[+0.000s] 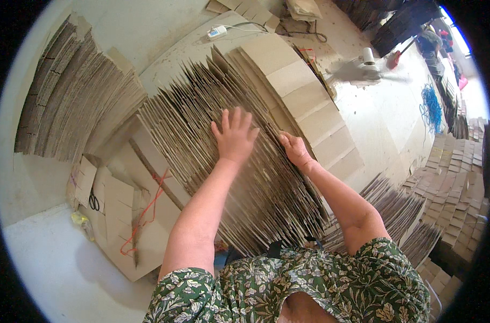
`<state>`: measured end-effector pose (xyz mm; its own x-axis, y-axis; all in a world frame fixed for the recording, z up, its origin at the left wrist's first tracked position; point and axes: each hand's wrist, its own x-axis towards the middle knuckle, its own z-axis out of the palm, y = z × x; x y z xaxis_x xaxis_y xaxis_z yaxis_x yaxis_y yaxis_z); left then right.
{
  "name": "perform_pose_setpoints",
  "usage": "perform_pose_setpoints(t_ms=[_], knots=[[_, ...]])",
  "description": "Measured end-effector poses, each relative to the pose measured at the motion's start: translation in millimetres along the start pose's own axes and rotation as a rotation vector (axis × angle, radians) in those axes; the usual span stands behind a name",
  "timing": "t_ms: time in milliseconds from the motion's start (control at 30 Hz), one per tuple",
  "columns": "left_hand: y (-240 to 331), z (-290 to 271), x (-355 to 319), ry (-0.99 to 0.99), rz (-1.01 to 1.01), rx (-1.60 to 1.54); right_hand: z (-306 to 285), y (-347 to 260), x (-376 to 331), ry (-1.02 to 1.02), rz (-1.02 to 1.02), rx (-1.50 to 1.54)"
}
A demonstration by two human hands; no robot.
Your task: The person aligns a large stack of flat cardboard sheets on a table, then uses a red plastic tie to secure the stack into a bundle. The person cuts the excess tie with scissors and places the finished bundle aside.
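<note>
Brown cardboard sheets stand on edge in front of the torso, support hidden. I read the left hand as open, spread over them, presumably steadying. Right hand: curled at their right side, likely bracing; I cannot confirm grip.

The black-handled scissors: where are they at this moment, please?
In the head view, the black-handled scissors are at the left, among flat cardboard pieces, left of the red string.

There's open air above the packed sheets; on the worker's left a tall stack and red string obstruct, rightward flat boards, then a fan.
</note>
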<state>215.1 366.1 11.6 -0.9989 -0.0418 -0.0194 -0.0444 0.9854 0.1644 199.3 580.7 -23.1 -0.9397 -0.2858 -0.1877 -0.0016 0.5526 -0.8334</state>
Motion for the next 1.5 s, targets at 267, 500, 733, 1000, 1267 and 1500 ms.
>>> perform_pose_setpoints(t_ms=[267, 500, 733, 1000, 1267, 1500], knots=[[1.3, -1.7, -0.3, 0.045, 0.015, -0.014, 8.5, -7.8, -3.8, -0.025, -0.015, -0.087], [-0.9, 2.1, -0.3, 0.075, 0.014, 0.0, 3.9, -2.8, 0.8, 0.013, 0.034, -0.07], [1.4, -2.1, 3.4, 0.051, 0.021, -0.084, 6.4, 6.2, 2.5, 0.021, -0.012, -0.112], [-4.4, 3.3, 2.5, 0.085, 0.044, -0.121, 3.8, -26.3, -1.6, -0.14, 0.085, -0.145], [-2.7, 3.4, 3.3, 0.038, 0.015, -0.118, -14.7, 8.1, 8.5, 0.023, 0.072, -0.087], [1.0, 1.3, 4.1, 0.04, 0.018, -0.084, -26.4, 6.5, -6.5, -0.099, -0.08, -0.336]])
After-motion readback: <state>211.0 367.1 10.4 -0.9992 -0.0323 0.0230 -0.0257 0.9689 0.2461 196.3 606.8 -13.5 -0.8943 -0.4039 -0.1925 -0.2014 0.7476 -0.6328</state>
